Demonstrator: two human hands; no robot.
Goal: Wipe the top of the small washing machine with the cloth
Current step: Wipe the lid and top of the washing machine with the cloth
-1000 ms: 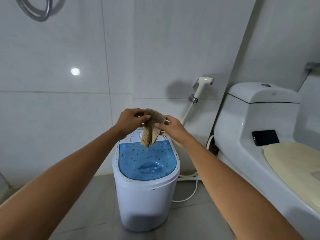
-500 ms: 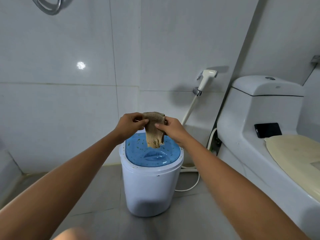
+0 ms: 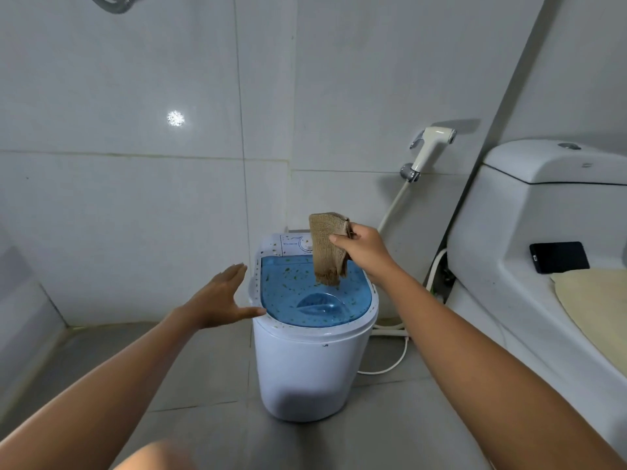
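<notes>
The small washing machine (image 3: 314, 361) is standing on the grey tiled floor (image 3: 190, 374) near the far wall, white body, with a translucent blue lid (image 3: 298, 293) covering most of its top. Green and dark flecks are lying scattered over the lid and along the white rim. A white control panel (image 3: 291, 245) is sitting at the far edge of the top.

The right hand (image 3: 361, 251) is pinching the cloth (image 3: 327, 247) by its upper edge between thumb and curled fingers. The cloth is tan and knitted, and is hanging folded above the far right part of the lid. Whether its lower fringe is touching the lid cannot be told.

The left hand (image 3: 222, 296) is hovering at the machine's left side, fingers straight and spread apart, holding nothing. Its thumb is lying over the near left rim; contact cannot be confirmed.

To the right, a white toilet (image 3: 529, 239) is standing beside the machine, with a dark phone (image 3: 559, 256) lying flat on the ledge below the tank and a cream seat cover (image 3: 597, 307) just near of the phone. A spray nozzle (image 3: 431, 147) is hanging in its wall holder between machine and toilet, its hose (image 3: 393, 205) running down behind the right hand. A white cord (image 3: 390, 364) is trailing on the floor at the machine's right.
</notes>
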